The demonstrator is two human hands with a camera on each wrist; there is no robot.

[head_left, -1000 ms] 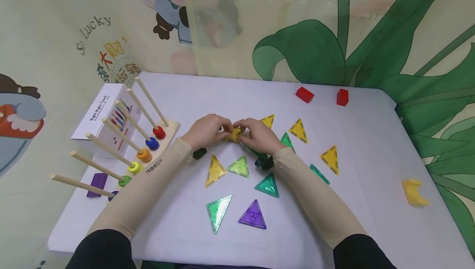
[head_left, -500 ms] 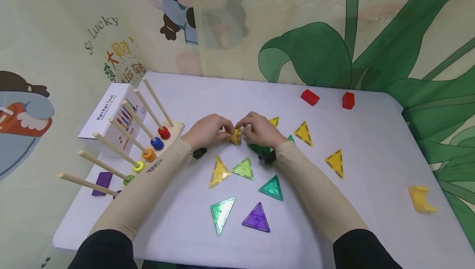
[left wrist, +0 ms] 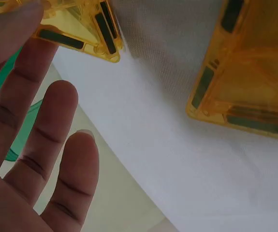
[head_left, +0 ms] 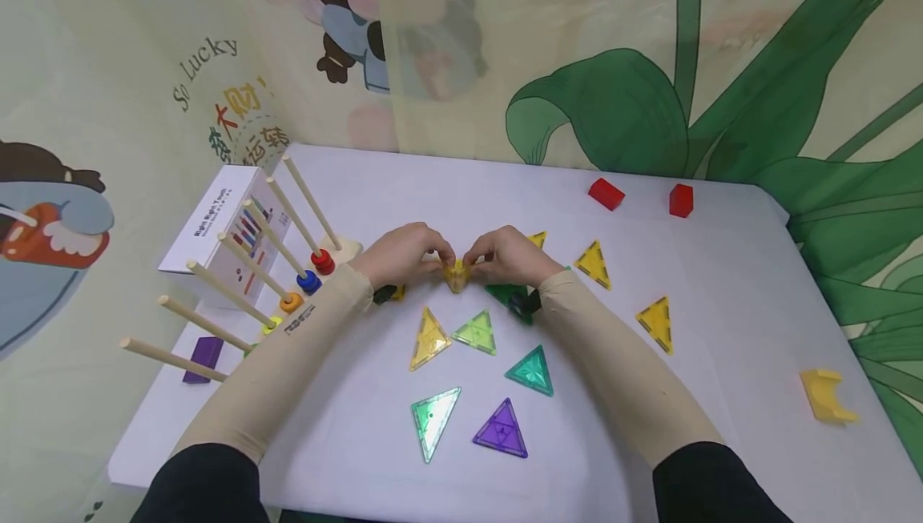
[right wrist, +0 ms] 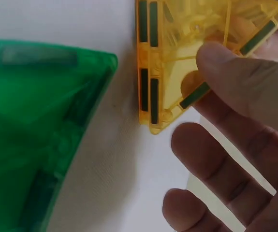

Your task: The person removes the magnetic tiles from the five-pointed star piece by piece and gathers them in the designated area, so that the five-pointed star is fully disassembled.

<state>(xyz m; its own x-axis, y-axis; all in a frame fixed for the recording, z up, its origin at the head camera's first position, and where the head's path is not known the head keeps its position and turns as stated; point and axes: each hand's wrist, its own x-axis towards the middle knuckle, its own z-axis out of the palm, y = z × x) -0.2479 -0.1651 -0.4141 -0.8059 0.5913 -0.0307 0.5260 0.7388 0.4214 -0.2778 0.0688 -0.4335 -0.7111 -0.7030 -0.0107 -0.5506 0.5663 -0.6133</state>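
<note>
At frame centre in the head view, the left hand [head_left: 404,255] and the right hand [head_left: 508,257] meet over a small assembly of yellow triangular tiles [head_left: 456,275]; both hands pinch it between thumb and fingertips, with the remaining fingers extended as seen in the wrist views. The right wrist view shows the yellow tiles [right wrist: 177,58] joined edge to edge, beside a dark green tile [right wrist: 37,130] on the white table [head_left: 721,283]. Judged status: assembly started, only a few tiles joined. Still loose: three yellow tiles right of centre [head_left: 595,263]; yellow, light green, green and purple tiles [head_left: 501,430] in the lower centre. A peg rack [head_left: 288,267] stands at left.
</note>
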